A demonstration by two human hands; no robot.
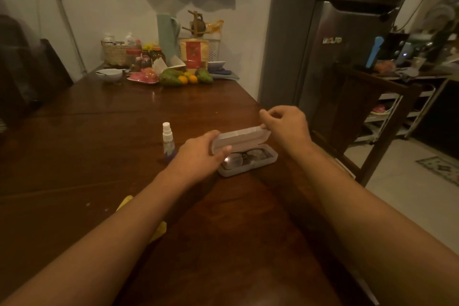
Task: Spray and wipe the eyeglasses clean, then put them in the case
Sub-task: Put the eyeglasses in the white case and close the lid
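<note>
Eyeglasses [244, 156] lie folded in the base of the clear case [248, 171], which sits flat on the tabletop [99, 156] near its right edge. Your left grip [198, 154] wraps the left end of the lid [238, 138], thumb in front. Your right grip [285, 124] pinches the lid's far right corner. Holding both ends likely keeps the thin hinged lid from twisting and lets it swing evenly. The lid stands part-way up, tilted over the glasses, so you cannot tell whether it is opening or closing. The spray bottle [168, 140] stands upright just left of your left grip, within easy reach. A yellow cloth [159, 231] peeks out from under your left forearm, near enough for wiping. If the lenses are already clean, only pressing the lid shut remains.
</note>
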